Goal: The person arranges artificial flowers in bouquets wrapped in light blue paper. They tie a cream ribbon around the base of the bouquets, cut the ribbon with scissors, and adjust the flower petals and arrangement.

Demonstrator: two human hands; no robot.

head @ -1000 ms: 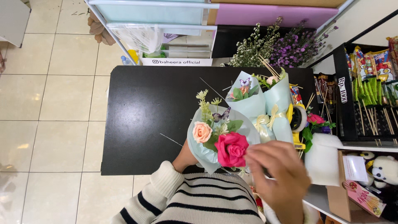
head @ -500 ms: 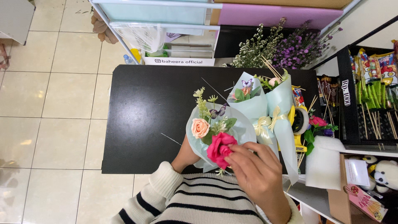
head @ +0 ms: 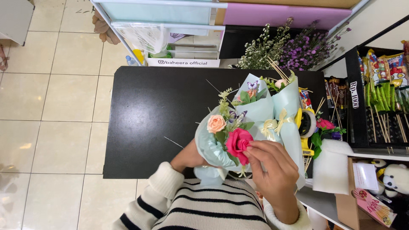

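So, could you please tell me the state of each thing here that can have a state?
bouquet: wrapped in pale blue paper, held up over the black table
pink rose: open bloom, pinched by the right hand
left hand: gripping the bouquet from below
finished bouquets: wrapped, lying on the table

We see bright, even indoor light; soft glare lies on the floor tiles (head: pixel 64 102) at nine o'clock, shadows are weak, and the edges bend slightly.
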